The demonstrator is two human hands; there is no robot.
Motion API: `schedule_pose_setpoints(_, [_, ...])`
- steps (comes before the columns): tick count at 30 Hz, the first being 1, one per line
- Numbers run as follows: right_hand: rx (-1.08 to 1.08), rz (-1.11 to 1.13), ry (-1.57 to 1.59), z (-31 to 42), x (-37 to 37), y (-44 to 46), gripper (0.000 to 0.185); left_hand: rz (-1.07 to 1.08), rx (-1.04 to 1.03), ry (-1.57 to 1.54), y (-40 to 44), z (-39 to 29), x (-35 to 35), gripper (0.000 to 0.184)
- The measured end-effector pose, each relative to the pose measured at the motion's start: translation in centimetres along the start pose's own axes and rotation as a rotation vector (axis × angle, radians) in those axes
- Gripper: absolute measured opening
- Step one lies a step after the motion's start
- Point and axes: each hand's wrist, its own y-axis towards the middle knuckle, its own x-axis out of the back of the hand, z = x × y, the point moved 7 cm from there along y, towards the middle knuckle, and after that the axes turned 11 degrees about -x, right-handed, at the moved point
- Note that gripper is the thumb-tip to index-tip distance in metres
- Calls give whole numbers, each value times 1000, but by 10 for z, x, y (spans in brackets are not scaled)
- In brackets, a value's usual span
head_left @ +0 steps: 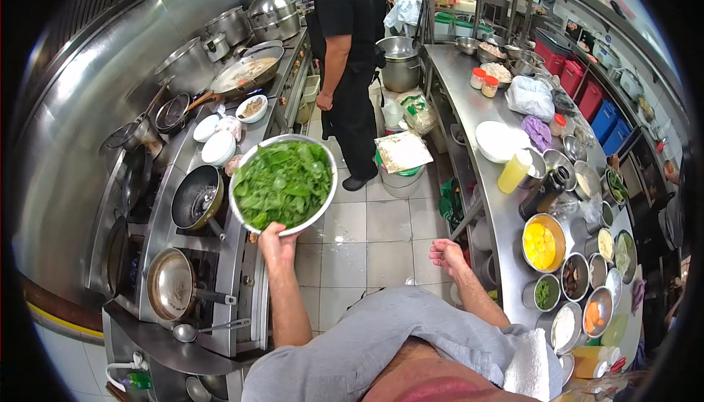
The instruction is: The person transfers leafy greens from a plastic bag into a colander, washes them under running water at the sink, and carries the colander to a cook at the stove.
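The metal bowl (334, 182), filled with leafy greens (282, 186), is in the left-centre of the frame, beside the stove range and partly above the tiled floor (345, 255). The left hand (276, 246) grips its near rim, thumb uppermost. The right hand (448, 255), right of centre, is empty, its fingers loosely curled and apart from the counter (485, 182).

Current step, as judged: one-handed support of the loaded bowl. Any further movement calls for a firm rim grip and a level bowl, since the load is high and leaves could spill; the right hand is free to steady the opposite side.

Left of the bowl: a wok (198, 195) on the range, with white bowls (218, 148) above it. Lower left: a frying pan (169, 285). Upper centre: a person in dark clothing (356, 57), beyond the bowl. Right: a container of egg yolks (541, 245) on the counter.
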Motion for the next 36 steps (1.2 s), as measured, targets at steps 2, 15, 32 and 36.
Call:
schedule_pose_setpoints(2, [3,-32,66,17,2,13,14,67,38,16,39,30,-11,20])
schedule_pose_setpoints(15, [-76,-7,68,80,-20,117,14,72,107,24,164,123,-91,59])
schedule_pose_setpoints(32, [-34,-145,150,141,-5,167,16,29,194,-6,261,190,-109,47])
schedule_pose_setpoints(36, [-72,-121,196,131,-16,177,18,66,177,42,272,189,-120,54])
